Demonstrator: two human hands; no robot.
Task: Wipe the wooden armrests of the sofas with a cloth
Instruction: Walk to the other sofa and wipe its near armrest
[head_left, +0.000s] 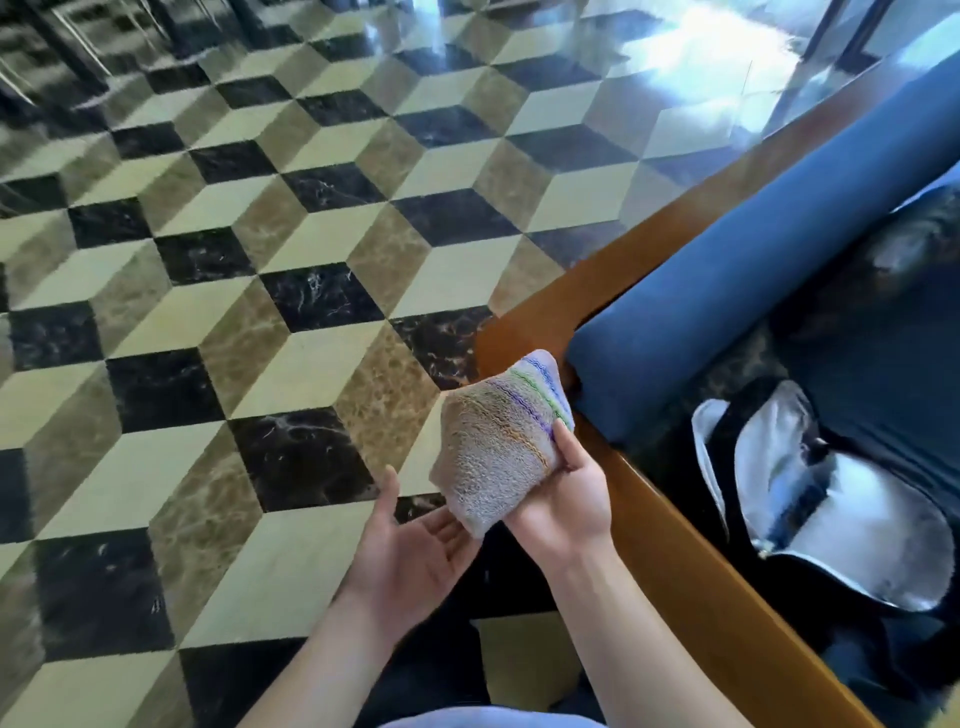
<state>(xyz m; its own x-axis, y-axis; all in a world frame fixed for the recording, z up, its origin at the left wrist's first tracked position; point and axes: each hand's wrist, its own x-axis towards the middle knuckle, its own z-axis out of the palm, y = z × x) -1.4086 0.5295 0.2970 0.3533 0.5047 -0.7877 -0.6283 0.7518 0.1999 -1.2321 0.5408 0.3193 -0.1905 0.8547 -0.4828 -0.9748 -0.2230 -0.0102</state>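
right hand (558, 499) grips the folded cloth (498, 441), held up just beside the sofa's wooden armrest (675, 561), near its blue cushion roll (753, 291). left hand (415, 556) we see open, palm up, under the cloth's lower edge. checkered floor (208, 312) below.

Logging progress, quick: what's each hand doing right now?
Left hand: open, palm up, fingers relaxed under the cloth's lower edge.
Right hand: holds the cloth, beside the armrest.

A lobby or lounge is suggested by the polished cube-patterned marble floor (311, 249) and a wood-framed blue sofa (737, 270).
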